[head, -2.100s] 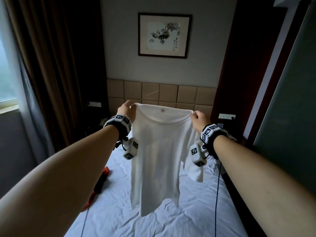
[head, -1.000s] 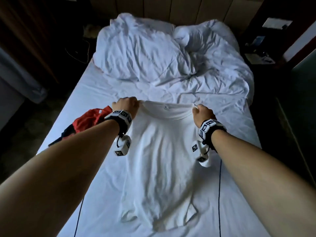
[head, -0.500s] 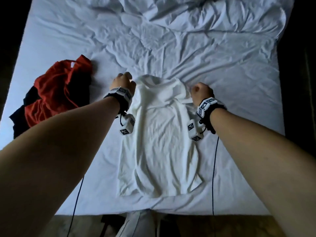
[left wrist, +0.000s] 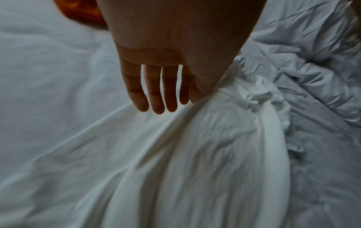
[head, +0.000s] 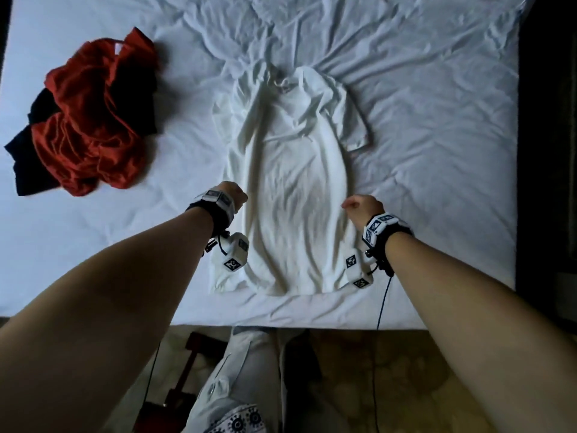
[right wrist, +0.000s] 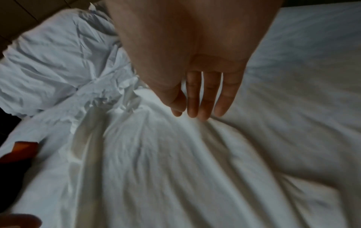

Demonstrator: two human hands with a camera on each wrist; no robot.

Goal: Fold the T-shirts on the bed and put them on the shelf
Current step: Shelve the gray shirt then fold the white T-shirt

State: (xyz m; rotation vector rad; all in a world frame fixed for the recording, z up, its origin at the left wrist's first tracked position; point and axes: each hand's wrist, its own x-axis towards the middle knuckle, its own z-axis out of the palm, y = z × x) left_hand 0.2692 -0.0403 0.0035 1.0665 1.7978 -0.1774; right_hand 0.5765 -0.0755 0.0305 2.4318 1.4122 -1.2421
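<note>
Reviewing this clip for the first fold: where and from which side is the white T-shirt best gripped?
Probably at the right sleeve, which sticks out flat past the body of the white T-shirt, coming in from the right edge. The shirt lies collar away, hem near the person. The right hand, fingers loose and holding nothing, is already beside that edge; the left hand could pin the opposite side.

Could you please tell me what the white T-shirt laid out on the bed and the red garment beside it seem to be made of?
The white T-shirt looks like soft, matte knit fabric, probably cotton jersey: it lies limp in fine, rounded wrinkles, without shine. The crumpled red garment appears to be a similar thin, matte cloth, bunched in loose folds; its weave is too small to tell. Both rest on the creased white bed sheet.
</note>
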